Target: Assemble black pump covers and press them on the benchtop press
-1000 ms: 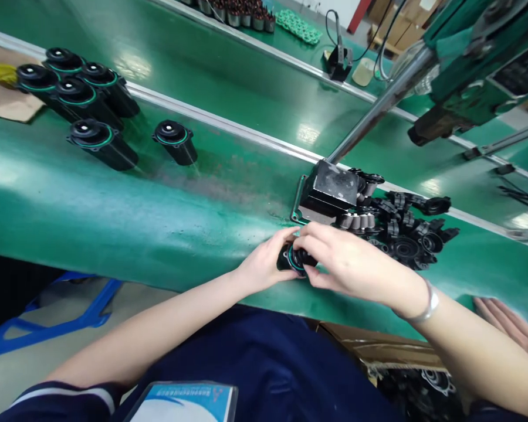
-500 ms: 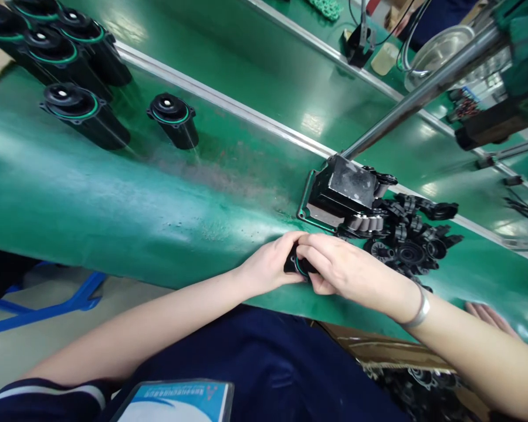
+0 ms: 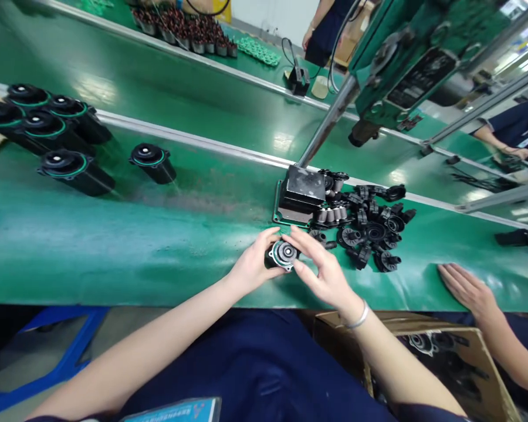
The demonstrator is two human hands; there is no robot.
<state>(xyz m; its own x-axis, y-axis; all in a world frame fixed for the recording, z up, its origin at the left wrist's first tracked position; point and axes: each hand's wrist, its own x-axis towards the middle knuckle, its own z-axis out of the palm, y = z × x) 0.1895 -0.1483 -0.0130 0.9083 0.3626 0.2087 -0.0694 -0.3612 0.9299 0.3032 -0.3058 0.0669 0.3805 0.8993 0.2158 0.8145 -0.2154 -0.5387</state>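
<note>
My left hand is wrapped round a black cylindrical motor housing with a green sealing ring and a round part in its top. The housing is tilted so that its top faces me. At its right side my right hand is open, thumb and fingers apart around the rim; whether the fingertips touch it I cannot tell. Just beyond both hands stands a press base with a dark metal block. Black plastic end caps lie in a pile to the right.
Several similar housings stand at the left, one apart from them. A green press head hangs over the right side on a steel column. Another person's hand rests on the bench. Below is a cardboard box of black parts.
My right hand's fingers have come away from the housing's top and spread, so the top now shows. The left hand keeps its hold. The view has shifted, revealing the press head.
</note>
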